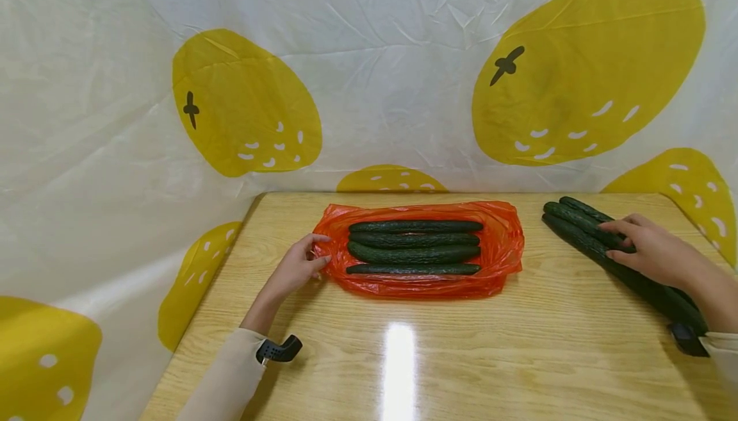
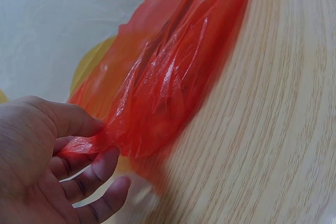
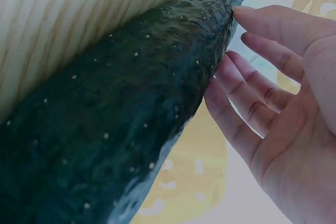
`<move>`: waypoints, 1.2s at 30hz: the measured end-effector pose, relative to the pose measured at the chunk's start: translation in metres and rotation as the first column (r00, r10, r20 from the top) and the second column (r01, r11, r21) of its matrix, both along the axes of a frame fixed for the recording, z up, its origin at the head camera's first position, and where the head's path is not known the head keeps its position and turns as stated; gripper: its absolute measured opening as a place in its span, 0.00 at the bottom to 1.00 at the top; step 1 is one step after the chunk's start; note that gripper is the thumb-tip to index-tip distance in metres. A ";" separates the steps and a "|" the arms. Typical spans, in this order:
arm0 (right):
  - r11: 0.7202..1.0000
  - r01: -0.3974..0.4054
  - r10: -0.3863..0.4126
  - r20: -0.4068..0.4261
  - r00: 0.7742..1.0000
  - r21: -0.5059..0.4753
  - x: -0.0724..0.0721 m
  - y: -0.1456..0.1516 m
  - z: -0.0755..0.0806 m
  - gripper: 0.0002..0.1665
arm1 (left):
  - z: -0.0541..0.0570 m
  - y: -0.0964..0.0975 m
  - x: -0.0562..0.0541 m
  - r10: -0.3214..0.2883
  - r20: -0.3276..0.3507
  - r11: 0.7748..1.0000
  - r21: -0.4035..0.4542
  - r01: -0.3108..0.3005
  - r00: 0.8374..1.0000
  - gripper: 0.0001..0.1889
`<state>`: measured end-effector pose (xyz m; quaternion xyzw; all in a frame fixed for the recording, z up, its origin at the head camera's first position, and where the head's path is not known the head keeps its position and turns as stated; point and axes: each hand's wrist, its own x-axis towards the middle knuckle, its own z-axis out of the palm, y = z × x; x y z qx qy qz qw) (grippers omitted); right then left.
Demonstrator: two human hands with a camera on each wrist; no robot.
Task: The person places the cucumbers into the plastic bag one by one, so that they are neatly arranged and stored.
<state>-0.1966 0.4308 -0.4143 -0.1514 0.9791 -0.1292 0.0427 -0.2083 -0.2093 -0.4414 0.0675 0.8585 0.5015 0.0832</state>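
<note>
A red plastic bag (image 1: 503, 241) lies spread on the table, with several dark green cucumbers (image 1: 415, 254) side by side on it. My left hand (image 1: 294, 268) pinches the bag's left end between thumb and fingers. In the left wrist view, the thin plastic (image 2: 152, 98) bunches at the fingertips. At the right, three cucumbers (image 1: 576, 232) lie slantwise together. Over them is my right hand (image 1: 657, 251), its fingers loosely spread. In the right wrist view, its fingertips are at the side of a large, bumpy cucumber (image 3: 126, 93).
The wooden table (image 1: 323, 357) ends at a white sheet (image 1: 380, 107) with yellow fruit prints, which hangs behind it and along the left side. A black wrist device (image 1: 279, 348) sits at the left sleeve. Another dark device (image 1: 687, 339) shows at the right wrist.
</note>
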 end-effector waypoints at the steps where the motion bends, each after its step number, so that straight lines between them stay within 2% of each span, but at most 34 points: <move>1: 1.000 0.002 -0.002 0.002 1.000 -0.002 0.000 0.000 0.000 0.33 | 0.000 0.000 0.000 -0.001 0.005 1.000 -0.001 0.001 1.000 0.23; 4: 1.000 0.003 -0.003 0.007 1.000 -0.005 0.000 0.000 -0.001 0.32 | 0.007 0.003 0.004 -0.008 0.017 1.000 -0.003 0.008 1.000 0.23; 8: 1.000 0.002 -0.002 0.008 1.000 -0.001 0.001 -0.001 -0.003 0.32 | 0.024 0.009 0.014 -0.018 0.016 1.000 0.003 0.018 1.000 0.22; 10: 1.000 0.000 0.000 0.005 1.000 0.001 0.001 -0.001 -0.004 0.31 | 0.029 0.010 0.017 -0.017 0.014 1.000 0.004 0.017 1.000 0.22; 12: 1.000 -0.005 0.005 -0.003 1.000 0.002 0.001 -0.002 -0.004 0.30 | 0.024 0.008 0.014 -0.012 0.015 1.000 0.003 0.012 1.000 0.22; 16: 1.000 -0.020 0.020 -0.013 1.000 0.006 0.002 -0.004 -0.004 0.28 | 0.004 0.001 0.005 -0.002 0.014 1.000 0.006 0.002 1.000 0.23; 18: 1.000 -0.026 0.026 -0.013 1.000 0.013 0.002 -0.005 -0.004 0.26 | -0.002 -0.002 0.003 0.000 0.009 1.000 0.018 0.000 1.000 0.23; 27: 0.998 -0.056 0.056 -0.005 0.998 -0.017 0.001 -0.009 -0.002 0.26 | -0.002 -0.003 0.004 0.009 0.008 1.000 0.017 -0.009 1.000 0.22; 36: 0.998 -0.057 0.057 0.022 0.998 0.005 -0.001 -0.012 -0.001 0.29 | -0.003 -0.005 0.004 0.015 0.001 0.999 0.030 -0.016 1.000 0.21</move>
